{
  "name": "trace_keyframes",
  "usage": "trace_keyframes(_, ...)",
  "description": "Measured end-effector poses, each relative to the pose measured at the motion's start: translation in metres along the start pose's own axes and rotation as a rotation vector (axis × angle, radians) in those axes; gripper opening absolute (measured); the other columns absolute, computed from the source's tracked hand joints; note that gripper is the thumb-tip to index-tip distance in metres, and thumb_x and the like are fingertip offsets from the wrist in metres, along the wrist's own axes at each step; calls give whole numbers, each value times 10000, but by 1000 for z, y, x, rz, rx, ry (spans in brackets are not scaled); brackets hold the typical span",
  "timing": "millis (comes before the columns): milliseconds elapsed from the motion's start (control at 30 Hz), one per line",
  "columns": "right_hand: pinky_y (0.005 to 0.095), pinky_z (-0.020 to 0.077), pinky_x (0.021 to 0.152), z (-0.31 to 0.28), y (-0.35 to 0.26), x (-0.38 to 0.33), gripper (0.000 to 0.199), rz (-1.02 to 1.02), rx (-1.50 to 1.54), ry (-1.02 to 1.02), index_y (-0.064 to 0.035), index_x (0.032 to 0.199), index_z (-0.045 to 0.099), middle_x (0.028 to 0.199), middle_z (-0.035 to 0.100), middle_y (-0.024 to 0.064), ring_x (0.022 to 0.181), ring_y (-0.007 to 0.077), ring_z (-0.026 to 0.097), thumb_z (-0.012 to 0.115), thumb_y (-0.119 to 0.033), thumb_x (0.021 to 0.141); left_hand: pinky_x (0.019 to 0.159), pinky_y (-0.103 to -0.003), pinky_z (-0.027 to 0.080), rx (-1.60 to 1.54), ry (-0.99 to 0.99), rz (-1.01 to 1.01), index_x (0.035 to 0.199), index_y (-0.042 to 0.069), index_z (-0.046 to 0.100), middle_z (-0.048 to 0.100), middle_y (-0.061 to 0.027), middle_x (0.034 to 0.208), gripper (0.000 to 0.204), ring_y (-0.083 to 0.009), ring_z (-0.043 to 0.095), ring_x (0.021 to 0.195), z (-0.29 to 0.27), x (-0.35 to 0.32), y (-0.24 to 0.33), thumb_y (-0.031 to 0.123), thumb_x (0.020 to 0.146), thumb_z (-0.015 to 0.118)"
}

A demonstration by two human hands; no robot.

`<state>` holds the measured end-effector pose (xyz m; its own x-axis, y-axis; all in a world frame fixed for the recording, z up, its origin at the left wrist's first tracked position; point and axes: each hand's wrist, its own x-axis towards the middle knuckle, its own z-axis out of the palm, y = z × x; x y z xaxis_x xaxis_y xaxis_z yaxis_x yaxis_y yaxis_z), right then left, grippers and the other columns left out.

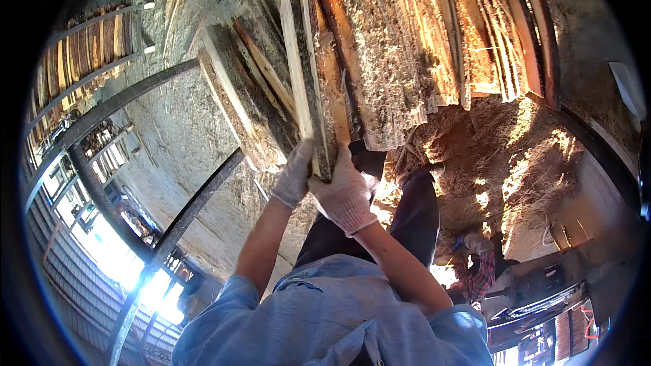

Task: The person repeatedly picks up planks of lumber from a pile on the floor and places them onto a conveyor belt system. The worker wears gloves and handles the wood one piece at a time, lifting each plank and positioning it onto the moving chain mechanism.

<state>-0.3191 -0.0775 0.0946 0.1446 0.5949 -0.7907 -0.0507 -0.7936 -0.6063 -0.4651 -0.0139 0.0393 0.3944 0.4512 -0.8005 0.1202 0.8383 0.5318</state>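
Both my hands wear pale knitted work gloves and hold the near end of a long rough-edged wooden board [298, 61]. My left hand [293, 175] is closed on its left edge. Around the right edge and the end wraps my right hand [344, 193], also closed. The board slants away from me over a stack of bark-edged boards [390, 54] dusted with sawdust. To the left, more boards [237, 95] lie in a loose bundle beside the held one. The far end of the held board reaches the top of the view among the other boards.
Brown sawdust [502, 156] covers the ground at the right. A dark metal bar [203, 193] runs across the left side. Farther left stands a rack of upright boards [88, 54]. Another person in a checked shirt [480, 274] is at the lower right.
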Motion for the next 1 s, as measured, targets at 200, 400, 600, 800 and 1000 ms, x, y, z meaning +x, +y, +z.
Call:
trace_keyframes(200,501,533,929,-22,16,-49,809,-202,-343,275,32,1422,363,1231,591,306,1089,469,618,770,-183,758,889,-354,589,-158,72,-74,1315,18,594,691,-87,1100,538,-216,685,974,78,-11,27,339,902,718)
trace_keyframes(400,462,442,1118,-40,42,-132,1022,-509,-284,466,17,1547,258,1481,441,314,1376,458,461,851,-253,759,979,-429,554,-369,-252,-84,1389,-27,502,652,-168,1200,770,-312,660,1096,117,-54,8,392,806,780)
trace_keyframes(600,392,429,1130,-104,97,-181,1163,-301,710,162,16,1585,213,1511,468,201,1360,295,504,891,-462,771,1032,-466,523,-405,-615,-96,1497,12,405,592,-196,1333,975,-338,620,1195,195,-106,20,428,737,852)
trace_keyframes(800,346,448,1089,-164,72,-273,1152,-446,657,180,1,1611,172,1447,541,174,1317,210,523,866,-455,813,1057,-468,489,33,-837,147,1443,-52,453,590,-198,1335,649,-324,604,1197,277,-167,27,399,993,579)
trace_keyframes(1000,369,353,1154,-230,90,-386,1199,-746,631,417,59,1599,164,1525,453,232,1422,287,425,692,-715,851,1073,-502,484,1152,-912,793,1487,22,445,546,-214,1443,669,-375,569,1280,329,-154,16,460,1006,599)
